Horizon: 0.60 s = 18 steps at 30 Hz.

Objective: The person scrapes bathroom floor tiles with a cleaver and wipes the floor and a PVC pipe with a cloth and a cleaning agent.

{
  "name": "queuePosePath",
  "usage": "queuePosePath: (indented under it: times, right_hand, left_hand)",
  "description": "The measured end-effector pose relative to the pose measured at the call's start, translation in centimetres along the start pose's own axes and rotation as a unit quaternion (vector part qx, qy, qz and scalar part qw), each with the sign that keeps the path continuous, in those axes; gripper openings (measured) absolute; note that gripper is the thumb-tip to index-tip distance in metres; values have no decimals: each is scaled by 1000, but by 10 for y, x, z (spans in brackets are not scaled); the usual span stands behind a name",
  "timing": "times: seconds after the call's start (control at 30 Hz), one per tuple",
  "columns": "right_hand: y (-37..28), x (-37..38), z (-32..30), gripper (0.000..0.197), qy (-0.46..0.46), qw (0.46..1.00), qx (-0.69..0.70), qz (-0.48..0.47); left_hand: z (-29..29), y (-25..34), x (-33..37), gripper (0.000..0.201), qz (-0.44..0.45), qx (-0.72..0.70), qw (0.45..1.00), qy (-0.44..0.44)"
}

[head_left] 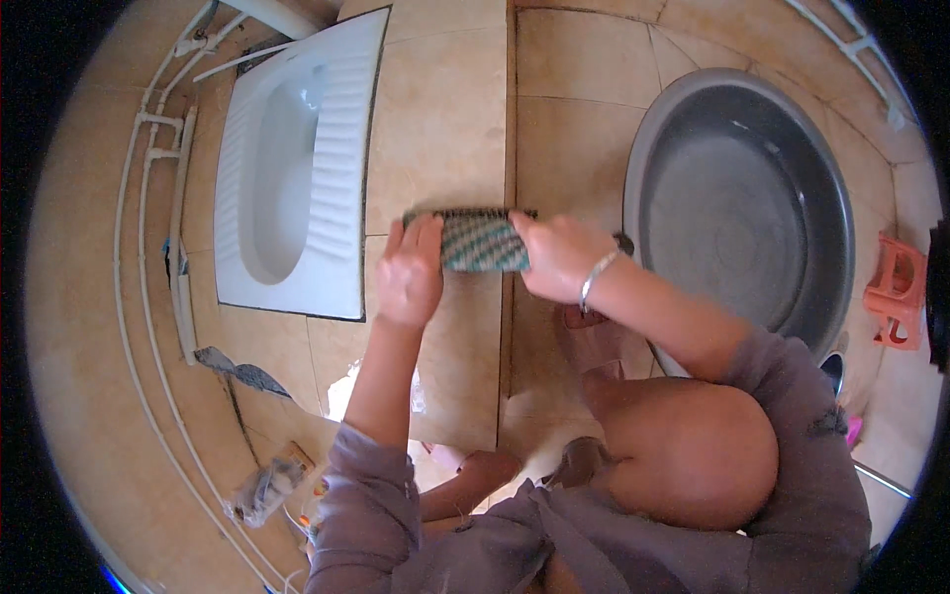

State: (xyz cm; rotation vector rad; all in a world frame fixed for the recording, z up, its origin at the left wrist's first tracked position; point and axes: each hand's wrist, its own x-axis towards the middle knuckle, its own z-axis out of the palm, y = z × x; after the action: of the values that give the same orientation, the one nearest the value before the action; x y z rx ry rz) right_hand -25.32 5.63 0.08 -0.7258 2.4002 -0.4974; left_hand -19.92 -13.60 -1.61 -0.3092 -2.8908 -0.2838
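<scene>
A striped woven piece [484, 243] in green, grey and dark tones stretches between my two hands, above the tiled step. It looks like folded or rolled fabric with a dark, rough upper edge; its exact kind I cannot make out. My left hand [411, 272] grips the left end, its fingers bent over the top. At the other end my right hand [566, 255] closes round the piece, thumb along its near side. A silver bracelet [597, 280] circles my right wrist. My palms hide both ends of the piece.
Left of my hands, a white squat toilet [341, 178] is set into the raised tiled step [435, 119]. A large grey oval tub [643, 148] stands right, with an orange plastic stool [896, 292] beyond. White pipes [129, 247] line the left wall, near a plastic bag [272, 485].
</scene>
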Motion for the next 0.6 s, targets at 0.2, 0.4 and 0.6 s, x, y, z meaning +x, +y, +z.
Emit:
queuePosePath:
  times: [0.2, 0.4, 0.6]
  right_hand:
    - [13, 55, -49, 30, 81, 995, -60, 16]
    - [16, 56, -27, 42, 100, 992, -78, 13]
    - [0, -17, -4, 55, -3, 999, -38, 13]
  left_hand:
    - [24, -29, 80, 32, -40, 10, 999, 33]
    - [32, -36, 71, 29, -37, 1, 999, 12]
    - [8, 7, -2, 27, -5, -14, 1000, -24]
